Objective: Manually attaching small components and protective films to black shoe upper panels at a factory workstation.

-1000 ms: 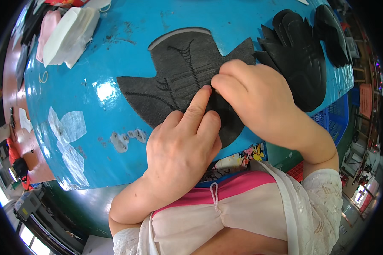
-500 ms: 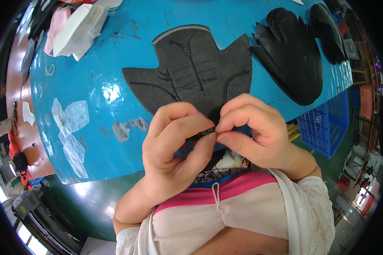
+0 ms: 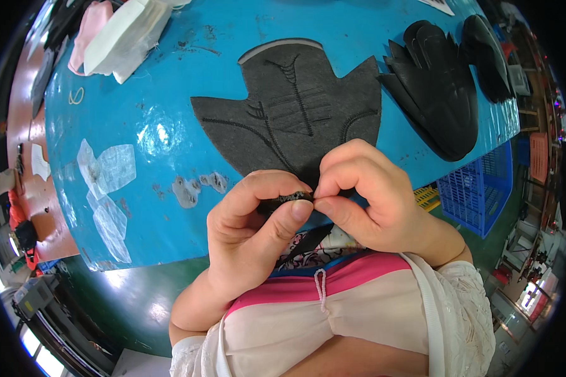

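Observation:
A dark grey-black shoe upper (image 3: 289,107), its inner side up with rows of stitching, lies on the blue table (image 3: 163,69) in front of me. Its near end rises between my hands. My left hand (image 3: 242,223) is closed, thumb and forefinger pinching a small folded black edge (image 3: 294,197) that appears to belong to this upper. Beside it my right hand (image 3: 371,201) pinches the same edge, the fingertips of both hands nearly touching. A black strip (image 3: 305,242) hangs below them toward my lap. My fingers hide exactly what lies between the right fingertips.
Stacked black upper pieces (image 3: 431,94) and another black piece (image 3: 486,56) lie at the right. White and pink bundles (image 3: 122,41) sit far left, above thin translucent scraps (image 3: 110,169). A blue plastic crate (image 3: 478,191) stands below the table's right edge.
My left thumb has shifted flatter over the folded edge, which shows more now. Both hands have moved slightly left. The table's contents appear shifted a little in the view.

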{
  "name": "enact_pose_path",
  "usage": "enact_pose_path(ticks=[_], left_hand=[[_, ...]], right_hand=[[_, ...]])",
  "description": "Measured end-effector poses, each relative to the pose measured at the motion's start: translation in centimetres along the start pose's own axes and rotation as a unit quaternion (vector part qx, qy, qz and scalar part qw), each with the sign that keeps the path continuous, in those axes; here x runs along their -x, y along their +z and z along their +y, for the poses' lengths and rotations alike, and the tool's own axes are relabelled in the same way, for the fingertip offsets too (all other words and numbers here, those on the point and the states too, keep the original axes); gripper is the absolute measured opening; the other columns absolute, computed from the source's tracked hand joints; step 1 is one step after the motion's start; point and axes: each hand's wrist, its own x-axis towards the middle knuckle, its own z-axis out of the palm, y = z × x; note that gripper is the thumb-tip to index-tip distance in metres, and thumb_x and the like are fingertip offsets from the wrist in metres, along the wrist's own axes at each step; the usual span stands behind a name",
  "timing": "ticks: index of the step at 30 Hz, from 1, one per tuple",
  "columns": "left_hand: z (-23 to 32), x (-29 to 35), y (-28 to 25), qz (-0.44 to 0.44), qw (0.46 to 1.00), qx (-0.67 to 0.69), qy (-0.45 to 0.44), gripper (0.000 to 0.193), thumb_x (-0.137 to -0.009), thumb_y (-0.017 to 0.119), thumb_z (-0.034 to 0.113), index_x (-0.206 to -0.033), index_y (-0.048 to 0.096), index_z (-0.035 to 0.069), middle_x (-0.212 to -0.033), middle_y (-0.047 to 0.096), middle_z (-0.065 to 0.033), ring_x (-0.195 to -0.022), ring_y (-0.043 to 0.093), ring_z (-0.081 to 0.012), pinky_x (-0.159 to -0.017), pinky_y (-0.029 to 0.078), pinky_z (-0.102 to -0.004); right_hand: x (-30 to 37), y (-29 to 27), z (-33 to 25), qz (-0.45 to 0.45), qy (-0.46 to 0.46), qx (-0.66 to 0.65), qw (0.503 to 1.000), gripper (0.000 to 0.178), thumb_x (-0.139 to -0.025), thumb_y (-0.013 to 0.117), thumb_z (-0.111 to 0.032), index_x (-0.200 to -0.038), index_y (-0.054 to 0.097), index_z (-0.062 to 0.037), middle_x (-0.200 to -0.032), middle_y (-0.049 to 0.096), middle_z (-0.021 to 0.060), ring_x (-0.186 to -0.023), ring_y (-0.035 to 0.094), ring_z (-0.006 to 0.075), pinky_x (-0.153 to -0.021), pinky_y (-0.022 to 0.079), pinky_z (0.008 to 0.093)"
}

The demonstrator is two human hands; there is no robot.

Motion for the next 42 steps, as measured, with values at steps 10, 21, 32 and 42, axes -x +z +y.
enact_pose_path(ticks=[10, 21, 32, 42], left_hand=[[1.0, -1.7, -1.0, 0.044, 0.860, -0.431, 0.269, 0.023, -0.065, 0.067, -0.006, -0.085, 0.060, 0.001, -0.078, 0.061, -0.0102, -0.069, 0.060, -0.0248, -0.063, 0.049, -0.0338], [0.4, -2.2, -0.7, 0.074, 0.892, -0.388, 0.221, 0.023, -0.071, 0.070, -0.004, -0.092, 0.062, 0.001, -0.086, 0.064, -0.0097, -0.073, 0.060, -0.0214, -0.062, 0.047, -0.0317], [0.4, -1.8, -1.2, -0.057, 0.943, -0.241, 0.222, 0.018, -0.068, 0.068, -0.005, -0.083, 0.060, 0.000, -0.079, 0.063, -0.0112, -0.070, 0.061, -0.0234, -0.062, 0.049, -0.0312], [0.1, -2.1, -1.6, 0.003, 0.809, -0.516, 0.282, 0.024, -0.059, 0.068, -0.003, -0.081, 0.061, 0.004, -0.082, 0.061, -0.0075, -0.066, 0.057, -0.0244, -0.058, 0.046, -0.0317]], right_hand=[[-2.0, -2.2, 0.2, -0.065, 0.174, -0.128, 0.974, 0.010, -0.086, 0.062, -0.008, -0.088, 0.053, -0.0041, -0.080, 0.053, 0.0044, -0.066, 0.052, 0.0161, -0.058, 0.041, 0.0298], [-3.9, -1.5, 0.9, -0.112, 0.123, -0.052, 0.985, 0.008, -0.088, 0.059, -0.003, -0.088, 0.052, -0.0016, -0.087, 0.051, 0.0069, -0.067, 0.048, 0.0121, -0.059, 0.039, 0.0234], [-1.8, -1.2, -0.8, -0.161, 0.270, -0.212, 0.925, 0.012, -0.089, 0.060, -0.012, -0.092, 0.054, -0.0017, -0.081, 0.054, 0.0075, -0.069, 0.051, 0.0170, -0.060, 0.042, 0.0300], [-3.8, -1.8, 2.0, -0.057, -0.013, 0.206, 0.977, 0.011, -0.080, 0.063, -0.001, -0.085, 0.054, -0.0043, -0.084, 0.054, 0.0075, -0.067, 0.052, 0.0201, -0.061, 0.041, 0.0299]])
